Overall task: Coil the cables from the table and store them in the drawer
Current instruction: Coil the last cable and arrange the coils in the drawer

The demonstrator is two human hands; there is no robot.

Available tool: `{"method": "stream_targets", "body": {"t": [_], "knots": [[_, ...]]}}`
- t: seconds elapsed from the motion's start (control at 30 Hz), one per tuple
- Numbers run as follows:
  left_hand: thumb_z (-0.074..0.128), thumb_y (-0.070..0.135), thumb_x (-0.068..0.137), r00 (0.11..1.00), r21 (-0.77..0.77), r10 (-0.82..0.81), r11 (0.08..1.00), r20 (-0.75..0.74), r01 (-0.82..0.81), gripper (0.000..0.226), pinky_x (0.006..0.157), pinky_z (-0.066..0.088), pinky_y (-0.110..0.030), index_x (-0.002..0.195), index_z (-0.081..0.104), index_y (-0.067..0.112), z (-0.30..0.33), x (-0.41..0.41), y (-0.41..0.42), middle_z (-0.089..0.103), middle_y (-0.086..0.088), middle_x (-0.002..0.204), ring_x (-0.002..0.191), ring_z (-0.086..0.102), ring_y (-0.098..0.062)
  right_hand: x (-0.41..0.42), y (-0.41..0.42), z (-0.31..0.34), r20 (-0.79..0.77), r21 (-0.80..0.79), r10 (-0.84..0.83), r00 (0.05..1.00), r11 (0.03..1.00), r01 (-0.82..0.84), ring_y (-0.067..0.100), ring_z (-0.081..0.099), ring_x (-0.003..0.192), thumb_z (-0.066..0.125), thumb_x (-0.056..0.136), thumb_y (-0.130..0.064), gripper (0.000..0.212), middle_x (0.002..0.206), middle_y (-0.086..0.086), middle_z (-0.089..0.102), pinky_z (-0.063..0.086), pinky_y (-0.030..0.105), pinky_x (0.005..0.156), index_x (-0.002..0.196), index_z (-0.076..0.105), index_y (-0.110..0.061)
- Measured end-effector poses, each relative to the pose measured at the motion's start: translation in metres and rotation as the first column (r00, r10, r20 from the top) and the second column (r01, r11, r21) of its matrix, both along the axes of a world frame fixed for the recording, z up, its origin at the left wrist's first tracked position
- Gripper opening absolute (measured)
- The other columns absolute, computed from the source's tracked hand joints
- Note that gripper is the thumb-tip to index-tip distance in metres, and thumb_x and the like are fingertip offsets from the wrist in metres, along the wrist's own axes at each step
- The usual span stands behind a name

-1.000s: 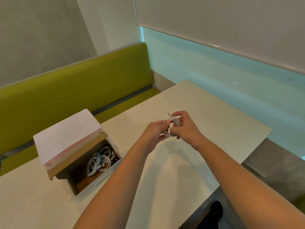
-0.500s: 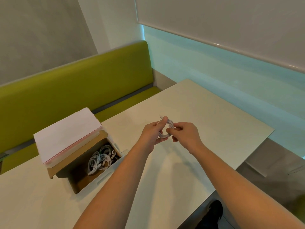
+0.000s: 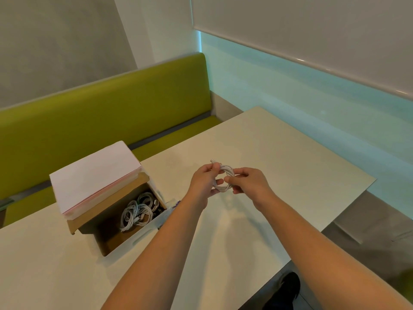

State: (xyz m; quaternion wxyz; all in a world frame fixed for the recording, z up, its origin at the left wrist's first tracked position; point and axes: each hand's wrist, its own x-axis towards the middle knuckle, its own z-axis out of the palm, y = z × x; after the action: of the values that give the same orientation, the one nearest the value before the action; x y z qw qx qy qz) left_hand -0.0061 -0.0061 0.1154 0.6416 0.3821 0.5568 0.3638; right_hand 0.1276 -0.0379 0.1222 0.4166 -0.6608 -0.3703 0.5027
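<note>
i have the white cable [image 3: 225,178] wound into a small ring and held up over the table [image 3: 279,153], to the right of the open drawer [image 3: 125,224] and a little farther away than it. my left hand [image 3: 204,183] has fingers and thumb curled onto the ring's left side, with the fingertips pinching near the top where a plug end pokes out toward the green bench [image 3: 100,113]. my right hand [image 3: 245,181] pinches the ring's right side, thumb in front and fingers wrapped behind. both hands are closed on the cable, neither loose.

i judge the step in hand to be finishing the coil, tucking or wrapping the last bit of tail so the loops stay together. from this angle i can't quite tell whether the free end is already threaded through the ring or only lying on top of it. to do it well, i would keep the right hand pinching the bundle so the loops stay stacked and even, and let the left hand guide the plug end round the bundle snugly, without bending sharply at the plug.

the drawer is pulled out of a cardboard box with a white-and-pink lid [image 3: 93,175], and already holds several coiled white cables [image 3: 138,211]. the brown floor in the drawer's near part looks like the easy spot to set this one down.
</note>
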Motion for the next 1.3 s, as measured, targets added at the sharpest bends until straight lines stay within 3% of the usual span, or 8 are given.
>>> {"method": "stream_targets", "body": {"t": [0.27, 0.43, 0.6, 0.7, 0.77, 0.93, 1.17, 1.3], "knots": [[0.056, 0.032, 0.099, 0.998, 0.056, 0.01, 0.998, -0.06, -0.007, 0.02, 0.084, 0.059, -0.04, 0.112, 0.059, 0.017, 0.002, -0.033, 0.001, 0.073, -0.002, 0.106, 0.091, 0.073, -0.025, -0.02, 0.009, 0.003, -0.035, 0.045, -0.003, 0.999, 0.999, 0.004, 0.021, 0.063, 0.069, 0.081, 0.077, -0.014, 0.034, 0.087, 0.011, 0.071, 0.058, 0.032, 0.07, 0.107, 0.067, -0.005], [0.061, 0.025, 0.097, 0.978, 0.009, 0.204, 0.979, 0.034, -0.204, 0.023, 0.074, 0.061, -0.035, 0.118, 0.054, 0.019, -0.006, -0.061, -0.01, 0.073, -0.003, 0.101, 0.08, 0.074, -0.024, -0.049, 0.013, -0.005, 0.019, 0.026, 0.122, 0.992, 0.992, -0.123, 0.02, 0.065, 0.081, 0.077, 0.082, -0.023, 0.027, 0.095, 0.006, 0.07, 0.056, 0.026, 0.064, 0.106, 0.067, -0.014], [0.068, 0.021, 0.091, 0.893, 0.041, 0.449, 0.893, -0.019, -0.448, 0.025, 0.075, 0.062, -0.039, 0.115, 0.061, 0.017, -0.027, -0.092, -0.029, 0.071, -0.002, 0.102, 0.089, 0.071, -0.017, -0.085, 0.013, -0.019, -0.061, -0.009, 0.218, 0.974, 0.976, -0.219, 0.023, 0.067, 0.078, 0.077, 0.082, -0.016, 0.03, 0.096, 0.014, 0.071, 0.06, 0.031, 0.069, 0.109, 0.066, -0.006], [0.07, 0.021, 0.089, 0.837, 0.052, 0.544, 0.839, -0.062, -0.541, 0.024, 0.067, 0.06, -0.029, 0.112, 0.063, 0.017, -0.035, -0.113, -0.037, 0.072, -0.001, 0.098, 0.085, 0.07, -0.015, -0.109, 0.013, -0.025, -0.103, -0.048, 0.25, 0.963, 0.966, -0.255, 0.025, 0.068, 0.074, 0.079, 0.079, -0.014, 0.034, 0.095, 0.016, 0.072, 0.061, 0.033, 0.074, 0.109, 0.067, -0.002], [0.07, 0.023, 0.089, 0.801, 0.037, 0.593, 0.805, -0.086, -0.592, 0.025, 0.077, 0.061, -0.035, 0.112, 0.063, 0.02, -0.04, -0.126, -0.041, 0.072, -0.001, 0.1, 0.088, 0.07, -0.017, -0.122, 0.014, -0.029, -0.081, -0.066, 0.278, 0.957, 0.957, -0.284, 0.025, 0.071, 0.076, 0.081, 0.077, -0.02, 0.034, 0.094, 0.012, 0.073, 0.061, 0.036, 0.078, 0.105, 0.069, -0.005], [0.068, 0.026, 0.09, 0.702, -0.015, 0.706, 0.704, -0.096, -0.71, 0.033, 0.085, 0.059, -0.041, 0.12, 0.061, 0.016, -0.057, -0.157, -0.054, 0.069, -0.004, 0.11, 0.097, 0.068, -0.021, -0.16, 0.015, -0.034, -0.053, -0.072, 0.401, 0.915, 0.912, -0.404, 0.017, 0.068, 0.065, 0.079, 0.081, -0.021, 0.022, 0.09, 0.008, 0.073, 0.059, 0.022, 0.061, 0.098, 0.068, -0.013], [0.076, 0.021, 0.084, 0.699, 0.012, 0.68, 0.719, -0.222, -0.695, 0.048, 0.081, 0.059, -0.032, 0.128, 0.058, 0.012, -0.071, -0.204, -0.071, 0.07, -0.008, 0.115, 0.097, 0.069, -0.02, -0.206, 0.019, -0.057, -0.015, -0.097, 0.476, 0.88, 0.875, -0.475, 0.021, 0.07, 0.073, 0.077, 0.082, -0.016, 0.025, 0.09, 0.008, 0.072, 0.059, 0.023, 0.069, 0.105, 0.072, -0.007], [0.075, 0.013, 0.085, 0.686, 0.067, 0.66, 0.734, -0.306, -0.676, 0.044, 0.079, 0.06, -0.037, 0.125, 0.059, 0.004, -0.078, -0.223, -0.076, 0.071, -0.011, 0.11, 0.092, 0.07, -0.024, -0.228, 0.027, -0.068, 0.032, -0.091, 0.538, 0.842, 0.841, -0.534, 0.023, 0.071, 0.081, 0.074, 0.085, -0.015, 0.024, 0.099, 0.01, 0.072, 0.059, 0.024, 0.069, 0.107, 0.072, -0.007]]}}
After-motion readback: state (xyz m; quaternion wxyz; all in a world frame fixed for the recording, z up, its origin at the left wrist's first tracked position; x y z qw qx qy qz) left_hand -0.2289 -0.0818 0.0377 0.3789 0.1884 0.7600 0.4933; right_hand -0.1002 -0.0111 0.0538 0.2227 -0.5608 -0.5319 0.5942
